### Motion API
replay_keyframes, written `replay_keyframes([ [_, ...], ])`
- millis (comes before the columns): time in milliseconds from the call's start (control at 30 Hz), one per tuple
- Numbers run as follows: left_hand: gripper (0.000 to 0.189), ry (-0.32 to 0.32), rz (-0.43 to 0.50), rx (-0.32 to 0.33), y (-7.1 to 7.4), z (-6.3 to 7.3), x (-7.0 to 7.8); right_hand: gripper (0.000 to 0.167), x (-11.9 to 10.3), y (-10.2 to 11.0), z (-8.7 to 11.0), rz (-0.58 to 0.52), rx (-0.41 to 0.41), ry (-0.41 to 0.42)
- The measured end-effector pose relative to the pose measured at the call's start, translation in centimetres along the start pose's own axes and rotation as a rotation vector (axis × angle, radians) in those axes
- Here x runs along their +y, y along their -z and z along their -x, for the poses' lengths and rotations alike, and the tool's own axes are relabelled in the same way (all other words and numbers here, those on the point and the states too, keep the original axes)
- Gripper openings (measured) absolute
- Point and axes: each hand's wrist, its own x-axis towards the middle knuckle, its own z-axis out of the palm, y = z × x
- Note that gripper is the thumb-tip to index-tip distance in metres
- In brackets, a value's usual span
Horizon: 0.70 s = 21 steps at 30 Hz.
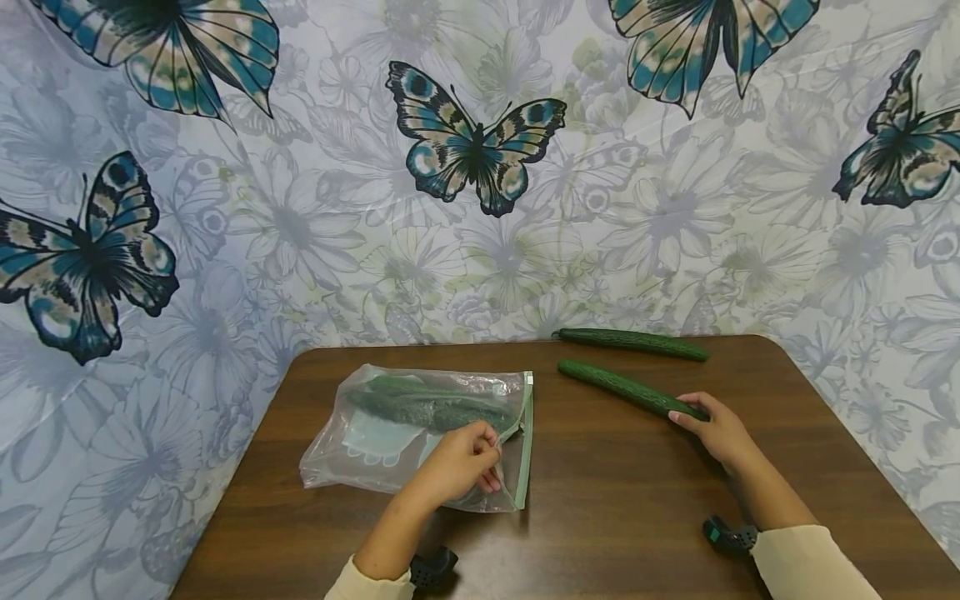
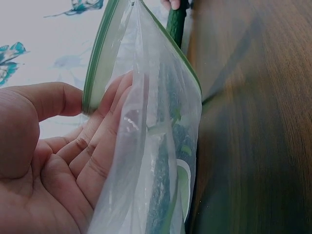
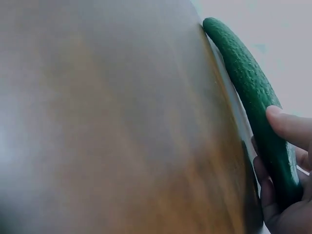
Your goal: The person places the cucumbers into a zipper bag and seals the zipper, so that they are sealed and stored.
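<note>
A clear plastic zip bag (image 1: 330, 450) with a green edge lies on the left half of the table, its mouth facing right. Cucumbers (image 1: 420, 408) show through its film; how many is unclear. At the mouth, my left hand (image 1: 459, 462) pinches the bag's upper edge between thumb and fingers, and the left wrist view shows the green-edged opening (image 2: 97, 58) spread apart. My right hand (image 1: 716, 429) grips the near end of a cucumber (image 1: 618, 386), thumb on one side and fingers around the other. That cucumber (image 3: 243, 73) points toward the upper left in the head view.
Another cucumber (image 1: 633, 342) lies along the back edge of the brown wooden table (image 1: 600, 500). Behind the table hangs a cloth with butterflies (image 1: 476, 154) and flowers. Dark cameras (image 1: 727, 533) are strapped to both wrists.
</note>
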Motion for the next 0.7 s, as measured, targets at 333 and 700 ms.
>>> replay_keyframes([
  [333, 0.015, 0.002, -0.008, 0.006, -0.1, -0.1, -0.3, 0.060, -0.1, -0.2, 2.3, -0.036, 0.021, 0.071],
  [700, 0.014, -0.005, 0.010, 0.006, -0.1, 0.0, -0.1, 0.054, 0.0, 0.1, 5.1, 0.026, -0.001, 0.097],
])
